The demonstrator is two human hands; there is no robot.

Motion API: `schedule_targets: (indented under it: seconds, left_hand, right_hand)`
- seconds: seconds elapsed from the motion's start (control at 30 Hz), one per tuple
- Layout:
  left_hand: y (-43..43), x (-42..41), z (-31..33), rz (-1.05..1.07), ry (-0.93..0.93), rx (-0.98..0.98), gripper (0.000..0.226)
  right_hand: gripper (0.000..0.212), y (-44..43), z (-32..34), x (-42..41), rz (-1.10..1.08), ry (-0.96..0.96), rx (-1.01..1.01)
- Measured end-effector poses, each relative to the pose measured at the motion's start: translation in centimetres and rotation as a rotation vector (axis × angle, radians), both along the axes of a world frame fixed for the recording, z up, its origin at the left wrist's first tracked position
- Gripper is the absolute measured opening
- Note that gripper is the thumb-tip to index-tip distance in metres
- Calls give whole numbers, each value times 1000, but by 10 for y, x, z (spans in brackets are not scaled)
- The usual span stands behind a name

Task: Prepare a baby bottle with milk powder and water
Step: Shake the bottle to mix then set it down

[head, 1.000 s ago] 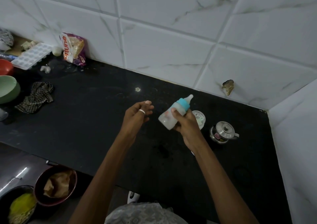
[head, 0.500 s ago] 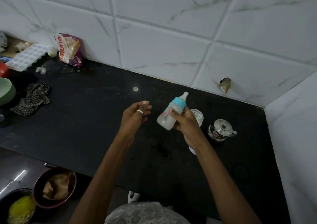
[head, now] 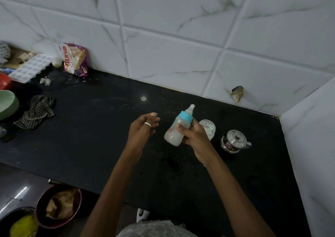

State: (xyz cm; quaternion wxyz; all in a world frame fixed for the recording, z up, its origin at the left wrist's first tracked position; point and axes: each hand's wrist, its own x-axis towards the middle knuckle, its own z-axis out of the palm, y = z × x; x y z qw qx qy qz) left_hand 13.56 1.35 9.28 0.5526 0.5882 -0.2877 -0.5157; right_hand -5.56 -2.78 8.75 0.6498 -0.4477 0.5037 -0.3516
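The bottle [head: 178,128], judged light and slippery, is clasped mid-body by curled fingers of the right hand [head: 194,137]; the left hand [head: 141,129], at its nine o'clock, is held loosely curled, empty.

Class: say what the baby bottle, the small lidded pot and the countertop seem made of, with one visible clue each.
Baby bottle: probably translucent plastic; milky contents show through.
Lidded pot: polished metal, likely steel; bright mirror-like highlights.
Countertop: seemingly polished black stone; glossy, reflecting a light spot.
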Motion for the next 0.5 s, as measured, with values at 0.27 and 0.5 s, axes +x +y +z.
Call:
schedule_targets:
  seconds: [0.27,0.5]
  left_hand:
    - [0,-3,0,-11,-11,-10,23]
    - [-2,-2,-3,2,-1,-6,19]
  right_hand:
    - [44,-2,4,0,64,55,-12]
    - [44,-3,2,3,106,58,-16]
